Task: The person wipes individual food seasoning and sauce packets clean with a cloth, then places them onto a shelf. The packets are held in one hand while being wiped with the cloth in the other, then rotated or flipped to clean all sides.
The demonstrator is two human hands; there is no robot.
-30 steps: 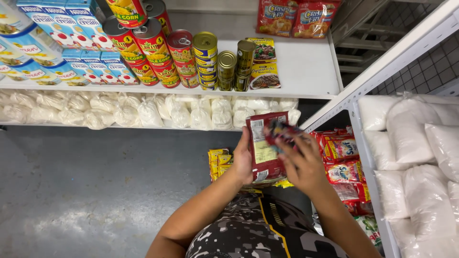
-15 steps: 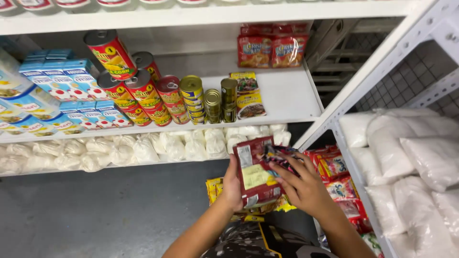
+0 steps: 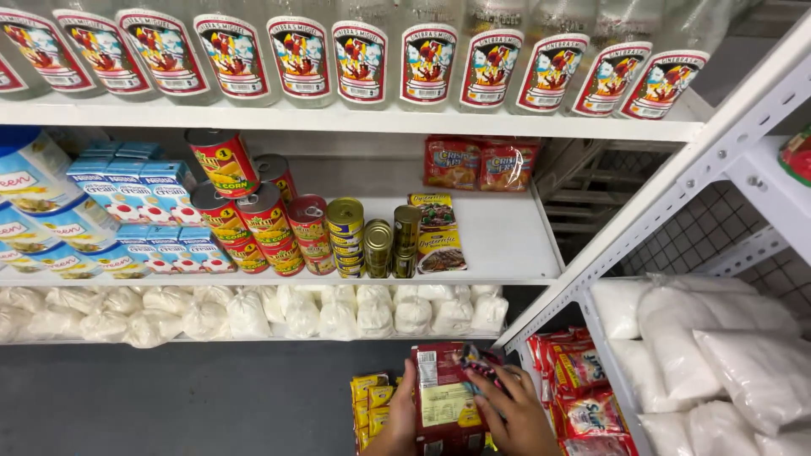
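At the bottom edge of the frame, a person's left hand [image 3: 402, 420] grips the left side of a red packet [image 3: 445, 397] held upright with its label side to the camera, while the right hand [image 3: 510, 411] lies across the packet's right side, fingers curled over a smaller dark wrapper [image 3: 480, 365] at its top corner. Both forearms are out of view. The packet is in hand and not on any shelf; the middle shelf [image 3: 507, 245] at twelve o'clock shows bare space beside the cans [image 3: 346, 236]. White bags [image 3: 338, 312] fill the row at eleven o'clock, yellow packets [image 3: 369, 401] sit at nine o'clock, red snack bags [image 3: 583, 380] at three, and bottles [image 3: 363, 51] line the top.
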